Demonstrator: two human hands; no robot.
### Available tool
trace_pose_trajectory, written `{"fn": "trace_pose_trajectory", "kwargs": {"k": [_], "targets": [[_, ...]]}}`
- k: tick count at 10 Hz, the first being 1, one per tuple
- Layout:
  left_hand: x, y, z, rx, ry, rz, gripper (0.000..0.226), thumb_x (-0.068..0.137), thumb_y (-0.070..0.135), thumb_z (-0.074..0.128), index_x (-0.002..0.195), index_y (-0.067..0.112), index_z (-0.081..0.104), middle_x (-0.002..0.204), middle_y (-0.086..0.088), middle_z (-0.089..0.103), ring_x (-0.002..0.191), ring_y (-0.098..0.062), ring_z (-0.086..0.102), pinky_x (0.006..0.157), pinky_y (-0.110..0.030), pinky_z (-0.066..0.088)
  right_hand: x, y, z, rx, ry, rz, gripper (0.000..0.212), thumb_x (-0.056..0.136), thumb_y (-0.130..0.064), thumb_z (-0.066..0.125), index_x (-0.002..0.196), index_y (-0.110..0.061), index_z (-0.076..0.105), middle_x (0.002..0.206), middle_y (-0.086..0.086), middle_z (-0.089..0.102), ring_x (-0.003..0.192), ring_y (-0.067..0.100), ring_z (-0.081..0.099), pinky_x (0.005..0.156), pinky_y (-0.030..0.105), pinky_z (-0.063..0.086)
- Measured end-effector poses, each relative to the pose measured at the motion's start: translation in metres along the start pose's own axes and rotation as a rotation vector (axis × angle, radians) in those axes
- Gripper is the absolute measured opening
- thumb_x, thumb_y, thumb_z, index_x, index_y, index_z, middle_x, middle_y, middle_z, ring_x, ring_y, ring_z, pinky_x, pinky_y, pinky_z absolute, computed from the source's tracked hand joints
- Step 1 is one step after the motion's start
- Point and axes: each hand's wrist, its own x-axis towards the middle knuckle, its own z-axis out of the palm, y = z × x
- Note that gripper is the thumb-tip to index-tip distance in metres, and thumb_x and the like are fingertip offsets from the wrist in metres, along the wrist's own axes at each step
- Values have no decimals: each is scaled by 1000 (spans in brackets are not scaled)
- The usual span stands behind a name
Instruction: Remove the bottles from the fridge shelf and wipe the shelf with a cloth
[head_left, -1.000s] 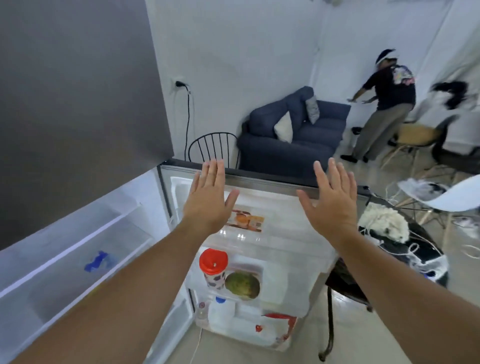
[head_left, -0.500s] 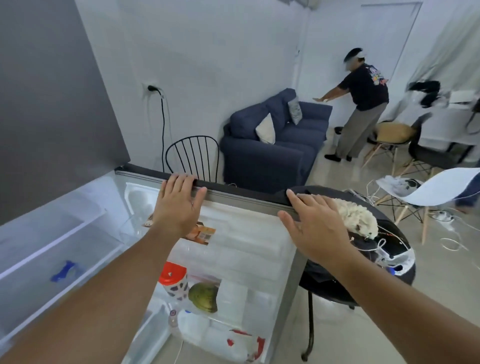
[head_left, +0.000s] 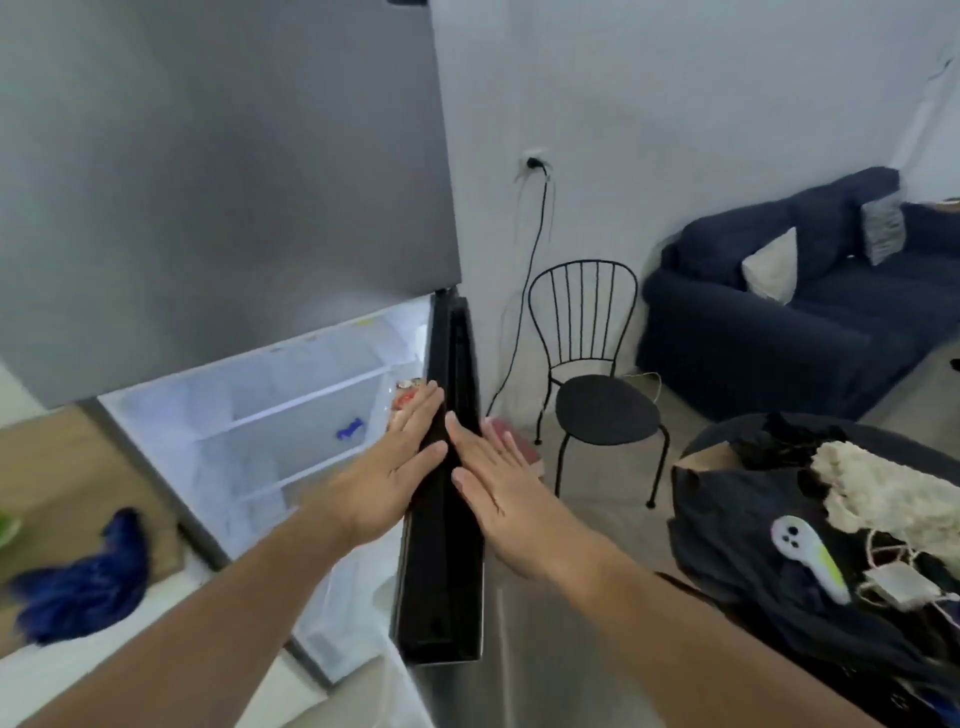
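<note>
The fridge's lower door (head_left: 441, 545) stands half open and I see it edge-on, with its dark top rim toward me. My left hand (head_left: 387, 480) lies flat, fingers straight, against the door's inner side. My right hand (head_left: 501, 491) lies flat on its outer face. Neither holds anything. Inside, the white fridge shelves (head_left: 291, 405) are lit, with a small blue thing (head_left: 349, 428) on one. A red and orange item (head_left: 407, 397) peeks out behind my left fingertips. A blue cloth (head_left: 83, 577) lies on the counter at the lower left. No bottle is visible.
The grey upper fridge door (head_left: 208, 182) fills the top left. A black wire chair (head_left: 597, 410) stands right of the door, with a cord from a wall socket (head_left: 535, 165). A navy sofa (head_left: 789, 322) is beyond. A round dark table (head_left: 727, 545) with clutter stands at the right.
My view has swung left. The door has turned from face-on to edge-on, closer to the fridge. My hands slid from its top rim onto either side. The person at the back is out of view.
</note>
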Motion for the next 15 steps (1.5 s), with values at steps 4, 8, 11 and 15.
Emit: {"fn": "trace_pose_trajectory", "kwargs": {"k": [4, 8, 11, 15], "targets": [[-105, -65, -133, 709, 29, -256, 67, 108, 41, 29, 164, 13, 4, 172, 2, 5, 158, -12, 4, 127, -28, 6, 171, -27, 100, -258, 202, -168, 77, 100, -65, 19, 160, -25, -8, 170, -4, -9, 157, 14, -13, 129, 45, 2], [-77, -211, -146, 948, 400, -283, 72, 105, 41, 28, 161, 3, 5, 171, -12, 2, 159, -25, 2, 129, -42, 5, 263, -70, 159, -538, 334, -44, 80, 101, -60, 29, 159, -8, 14, 168, 11, 14, 157, 26, 9, 128, 45, 14], [-45, -262, -158, 1069, 434, -286, 90, 95, 48, 50, 161, 2, 9, 169, -14, 15, 155, -30, 13, 128, -45, 5, 290, -71, 178, -596, 419, 1, 76, 100, -59, 35, 156, -9, 23, 164, 12, 25, 154, 30, 18, 126, 48, 20], [-70, -249, -151, 1251, 645, -196, 69, 87, 7, 68, 150, 10, 39, 148, -21, 54, 148, -39, 35, 122, -50, 21, 249, -67, 148, -62, 427, -31, 68, 80, -62, 52, 145, -48, 40, 151, 6, 51, 133, 31, 54, 114, 31, 31]]}}
